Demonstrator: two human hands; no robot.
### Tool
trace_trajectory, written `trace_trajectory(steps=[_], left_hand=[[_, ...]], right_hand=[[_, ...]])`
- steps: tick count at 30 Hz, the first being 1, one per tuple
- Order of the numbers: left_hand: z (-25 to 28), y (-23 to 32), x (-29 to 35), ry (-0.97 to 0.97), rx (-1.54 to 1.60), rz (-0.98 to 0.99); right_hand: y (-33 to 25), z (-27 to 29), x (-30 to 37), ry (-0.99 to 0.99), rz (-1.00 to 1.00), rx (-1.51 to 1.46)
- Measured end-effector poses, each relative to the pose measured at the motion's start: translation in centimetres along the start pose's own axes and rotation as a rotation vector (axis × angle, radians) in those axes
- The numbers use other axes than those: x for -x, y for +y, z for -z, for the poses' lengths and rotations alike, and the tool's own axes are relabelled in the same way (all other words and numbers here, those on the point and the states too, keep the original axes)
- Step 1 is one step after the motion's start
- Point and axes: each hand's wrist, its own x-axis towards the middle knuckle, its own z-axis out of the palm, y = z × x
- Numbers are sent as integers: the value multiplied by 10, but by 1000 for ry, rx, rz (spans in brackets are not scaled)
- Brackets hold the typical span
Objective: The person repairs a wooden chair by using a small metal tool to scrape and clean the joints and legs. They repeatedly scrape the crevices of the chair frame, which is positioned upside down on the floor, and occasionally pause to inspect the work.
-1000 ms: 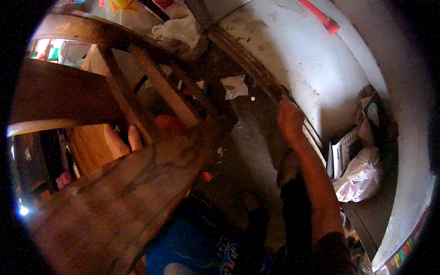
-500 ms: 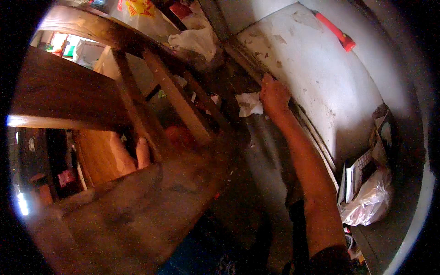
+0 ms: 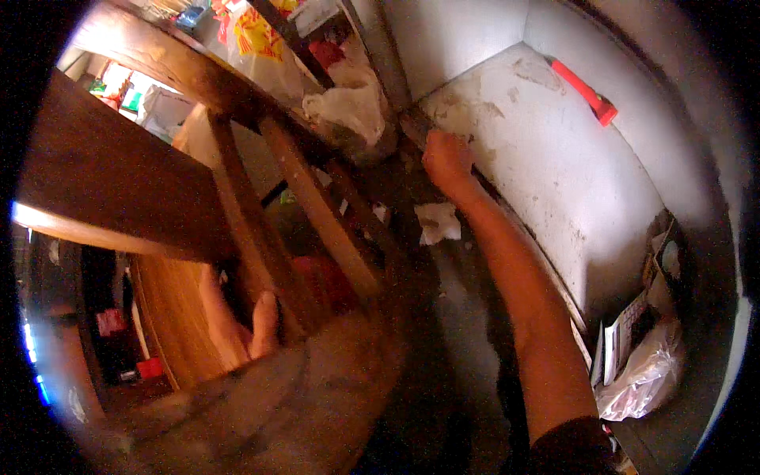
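Note:
My right hand (image 3: 448, 164) is closed at the near edge of a stained white surface (image 3: 546, 174), by a dark strip (image 3: 416, 127) along that edge. Its fingers curl away from view, so what they grip is hidden. A crumpled whitish scrap (image 3: 438, 223) lies just below this hand, apart from it. At the lower left, my left hand (image 3: 237, 324) shows partly past a blurred wooden edge. Its thumb stands apart from the stretched fingers, over a brown wooden panel (image 3: 170, 309); the rest of it is hidden.
A red flashlight (image 3: 584, 91) lies on the white surface. Wooden bars (image 3: 321, 206) and a thick board (image 3: 111, 174) stand at left. Plastic bags (image 3: 348, 111) sit at the back. A clear bag (image 3: 645, 380) and a white keyed device (image 3: 621, 336) are at right.
My right hand has moved farther along the white surface's edge, away from the whitish scrap. The view has shifted, so most things appear lower. The left hand shows a little more.

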Motion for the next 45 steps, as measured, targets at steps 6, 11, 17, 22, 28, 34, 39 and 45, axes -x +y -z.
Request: trace_trajectory(steps=[6, 11, 17, 22, 28, 34, 39, 45], left_hand=[[0, -20, 11, 29, -34, -40], [7, -6, 5, -97, 122, 110], [8, -2, 10, -3, -11, 145], [2, 4, 7, 0, -25, 117], [5, 19, 3, -130, -44, 194], [5, 17, 7, -107, -101, 146], [-1, 13, 10, -84, -87, 134], [3, 9, 11, -75, -88, 126]], right_hand=[[-3, 2, -13, -63, -24, -270], [12, 11, 2, 92, 123, -368], [24, 42, 26, -126, 62, 32], [28, 41, 19, -173, 22, 104], [6, 7, -18, -67, -82, -55], [8, -22, -28, 185, -22, -231], [33, -20, -19, 104, 183, -503], [46, -7, -6, 132, 86, -246]])
